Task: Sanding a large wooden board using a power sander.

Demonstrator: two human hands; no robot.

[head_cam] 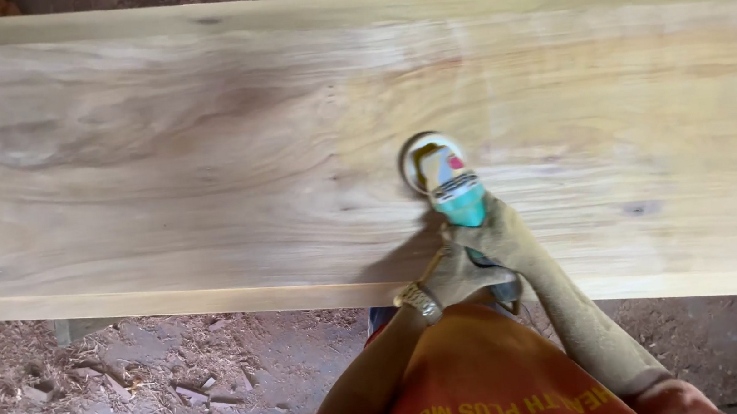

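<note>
- Right hand (pixel 501 234) is grasping teal handheld angle grinder (pixel 453 191), fingers clenched round body.
- Left hand (pixel 460 275) is gripping its rear, fingers clenched.
- Grinder disc is pressing on wide pale wooden slab (pixel 199 161), near front edge.

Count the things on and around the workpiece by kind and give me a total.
Wide wooden plank: 1
Teal angle grinder with sanding disc: 1
Hands on the grinder, left hand and right hand, dust-coated: 2
Metal wristwatch: 1
Total: 5
</note>
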